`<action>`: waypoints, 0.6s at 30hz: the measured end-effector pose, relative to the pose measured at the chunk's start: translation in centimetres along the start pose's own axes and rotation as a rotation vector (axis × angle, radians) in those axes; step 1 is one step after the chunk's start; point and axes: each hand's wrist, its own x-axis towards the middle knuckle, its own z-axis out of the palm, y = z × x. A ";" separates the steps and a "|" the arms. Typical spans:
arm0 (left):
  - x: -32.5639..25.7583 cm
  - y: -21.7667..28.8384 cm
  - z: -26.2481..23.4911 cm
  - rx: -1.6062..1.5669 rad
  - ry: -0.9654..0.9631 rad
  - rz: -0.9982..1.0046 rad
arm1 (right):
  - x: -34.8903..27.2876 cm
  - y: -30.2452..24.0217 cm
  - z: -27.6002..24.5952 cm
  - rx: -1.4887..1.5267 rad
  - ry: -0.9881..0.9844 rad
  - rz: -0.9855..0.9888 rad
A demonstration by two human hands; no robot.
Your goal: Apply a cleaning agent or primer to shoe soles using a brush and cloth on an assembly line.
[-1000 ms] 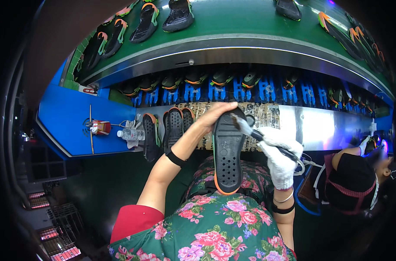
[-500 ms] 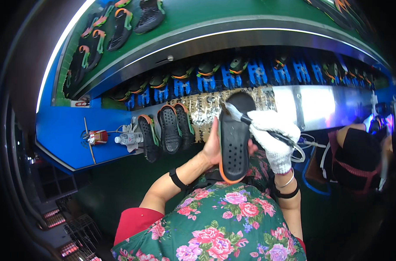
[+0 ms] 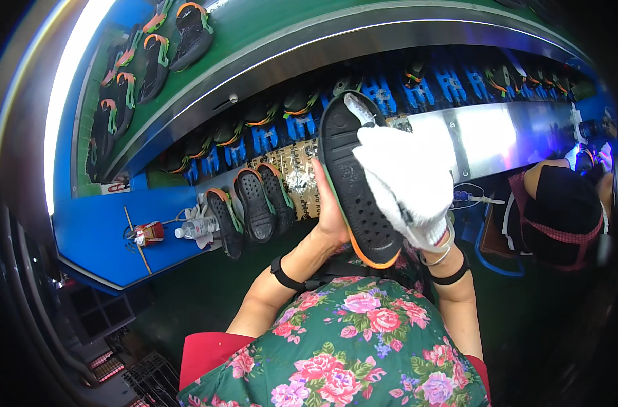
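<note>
My left hand [image 3: 330,214], bare, is wrapped around the left edge of a black shoe [image 3: 348,159], its inner sole facing up. Small holes dot the shoe's near half, and its near rim is orange. In a white knitted glove, my right hand [image 3: 410,176] is closed on a brush [image 3: 358,110] and covers the right side of the shoe. Only the brush's pale front part shows, over the inside of the far end. Its handle is mostly hidden by the glove.
Left of the shoe, several black clogs [image 3: 256,203] with orange rims stand beside a clear bottle [image 3: 197,228] on a blue bench [image 3: 91,234]. Behind run blue holders [image 3: 265,139] with shoes. Above is a green belt [image 3: 268,34]. Another person [image 3: 560,210] works at right.
The shoe appears larger and more tilted, its far end leaning left. The gloved hand and brush have shifted up and left across it. The surrounding view has turned slightly.
</note>
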 end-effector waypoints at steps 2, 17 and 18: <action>-0.1 -0.4 0.2 0.090 -0.004 -0.008 | -2.1 0.3 1.4 0.003 -0.013 0.061; 1.6 -2.0 -5.8 -0.086 -0.150 0.049 | -1.8 -0.3 0.7 0.257 -0.012 0.010; 1.2 -1.8 -5.5 0.336 0.069 0.143 | -1.9 -0.2 0.7 0.417 -0.012 0.069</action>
